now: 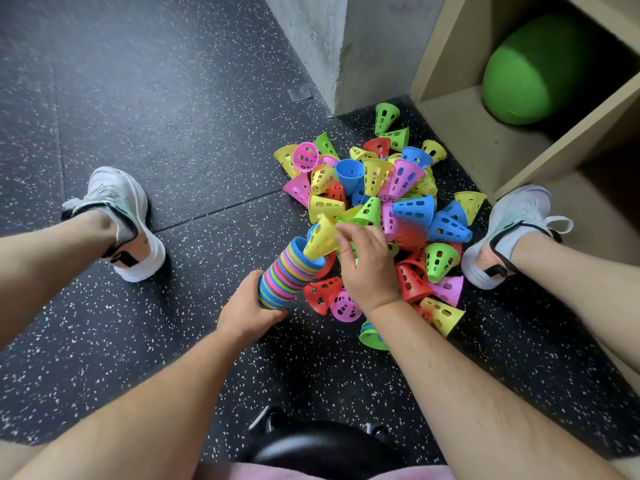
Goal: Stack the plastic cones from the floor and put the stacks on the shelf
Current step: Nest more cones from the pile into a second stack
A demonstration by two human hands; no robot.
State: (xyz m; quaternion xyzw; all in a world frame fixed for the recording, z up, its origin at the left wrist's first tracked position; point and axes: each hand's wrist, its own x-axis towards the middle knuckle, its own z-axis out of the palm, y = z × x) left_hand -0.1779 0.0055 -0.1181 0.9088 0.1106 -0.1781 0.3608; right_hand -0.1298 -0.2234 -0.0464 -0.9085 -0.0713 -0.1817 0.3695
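Note:
A heap of loose plastic cones [388, 199] in yellow, blue, pink, red and green lies on the dark floor between my feet. My left hand [249, 311] grips the lower end of a long many-coloured stack of cones [289, 273], tilted up toward the heap. My right hand [367, 265] pinches a yellow cone [320, 237], whose narrow end sits in the stack's open blue top. The wooden shelf [460, 126] stands at the upper right, next to the heap.
A green ball [533, 71] fills the shelf's lower compartment. A grey concrete pillar [325, 46] rises behind the heap. My white shoes [121, 223] [512, 233] flank the cones. A black stool seat [325, 448] is under me.

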